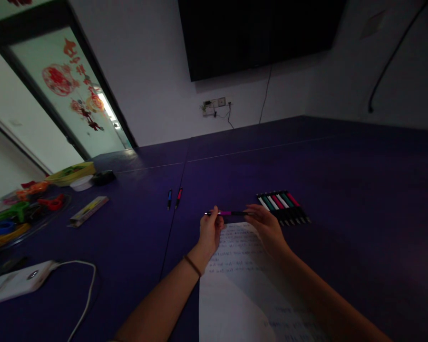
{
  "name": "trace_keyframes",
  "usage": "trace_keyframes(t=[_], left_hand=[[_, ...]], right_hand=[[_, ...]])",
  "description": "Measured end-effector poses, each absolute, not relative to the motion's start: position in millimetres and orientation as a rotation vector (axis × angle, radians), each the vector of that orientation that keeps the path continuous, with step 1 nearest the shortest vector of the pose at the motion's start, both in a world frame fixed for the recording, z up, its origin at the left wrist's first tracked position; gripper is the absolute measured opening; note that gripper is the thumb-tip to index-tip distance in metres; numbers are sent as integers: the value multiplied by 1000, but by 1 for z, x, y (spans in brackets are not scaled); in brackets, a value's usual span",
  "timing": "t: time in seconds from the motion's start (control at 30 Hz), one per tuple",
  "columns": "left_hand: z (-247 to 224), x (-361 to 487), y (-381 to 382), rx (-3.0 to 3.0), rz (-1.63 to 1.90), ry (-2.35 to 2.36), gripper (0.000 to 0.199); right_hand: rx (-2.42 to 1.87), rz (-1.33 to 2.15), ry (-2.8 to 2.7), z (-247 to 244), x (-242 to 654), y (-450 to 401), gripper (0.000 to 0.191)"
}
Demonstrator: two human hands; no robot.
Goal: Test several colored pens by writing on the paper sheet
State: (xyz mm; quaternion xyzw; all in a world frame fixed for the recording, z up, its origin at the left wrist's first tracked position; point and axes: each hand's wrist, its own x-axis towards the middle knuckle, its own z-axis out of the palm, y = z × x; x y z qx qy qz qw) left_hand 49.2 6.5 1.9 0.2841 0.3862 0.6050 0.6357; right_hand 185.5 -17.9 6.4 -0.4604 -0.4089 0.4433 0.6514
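A purple and black pen [230, 213] lies sideways between my two hands, just above the top edge of a sheet of paper [231, 304] with handwriting. My left hand [211, 230] pinches its left end between thumb and fingers. At the other end, the fingers of my right hand [266, 225] close on the pen's black part. Right beside my right hand is a row of several pens [280, 202] in white, green and pink. A blue pen [170, 199] and a red pen [179, 198] rest apart on the table to the left.
The purple table [128, 256] carries a white power bank [24, 282] with a cable at the left. Behind it stand a small long box [89, 211], a tray of colourful items [24, 213] and a yellow container [73, 173]. A wall-mounted screen [264, 33] hangs beyond.
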Motion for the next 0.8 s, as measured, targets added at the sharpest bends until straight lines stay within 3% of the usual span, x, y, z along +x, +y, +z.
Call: trace_keyframes(t=[0.2, 0.3, 0.5, 0.8], left_hand=[[3, 49, 6, 591, 1376, 867, 37], [4, 49, 6, 625, 1365, 864, 36], [7, 50, 6, 588, 1425, 873, 41], [4, 49, 7, 584, 1390, 877, 39]], right_hand=[[-1180, 1186, -871, 10, 181, -22, 43], [-1207, 1143, -964, 12, 181, -24, 45], [-1076, 1087, -962, 12, 185, -24, 30], [-1021, 1120, -834, 11, 186, -24, 32]])
